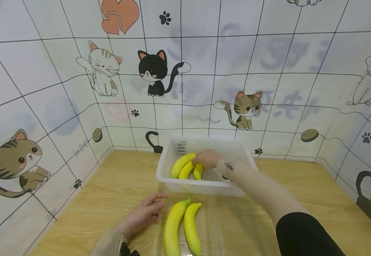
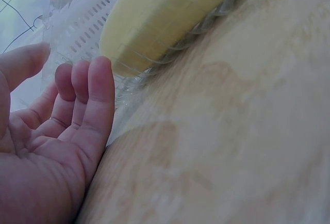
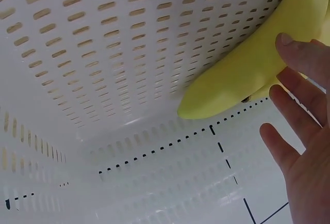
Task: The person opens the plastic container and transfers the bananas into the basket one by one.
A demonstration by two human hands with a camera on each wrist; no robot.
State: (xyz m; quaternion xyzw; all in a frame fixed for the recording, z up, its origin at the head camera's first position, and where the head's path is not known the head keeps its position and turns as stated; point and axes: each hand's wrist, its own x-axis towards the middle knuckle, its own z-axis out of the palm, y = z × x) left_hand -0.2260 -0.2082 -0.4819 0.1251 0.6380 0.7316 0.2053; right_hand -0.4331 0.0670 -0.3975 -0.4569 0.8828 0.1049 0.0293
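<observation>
Two yellow bananas, a larger banana (image 1: 172,229) and a smaller banana (image 1: 191,229), lie side by side in a clear plastic container (image 1: 215,231) at the front. Beside its left wall is my left hand (image 1: 145,215), fingers loosely bent and fingertips right at the plastic. Behind the container stands a white perforated basket (image 1: 201,186) with three bananas in its left part. My right hand (image 1: 208,159) reaches into the basket over the bananas. In the right wrist view, its thumb overlaps a banana (image 3: 232,84) while the other fingers are spread and extended.
A wooden table (image 1: 127,170) carries the basket and container. Close behind the basket rises a white wall covering (image 1: 198,85) with a grid and cartoon cats, continuing along both sides. The right forearm (image 1: 265,192) passes over the basket's front right rim.
</observation>
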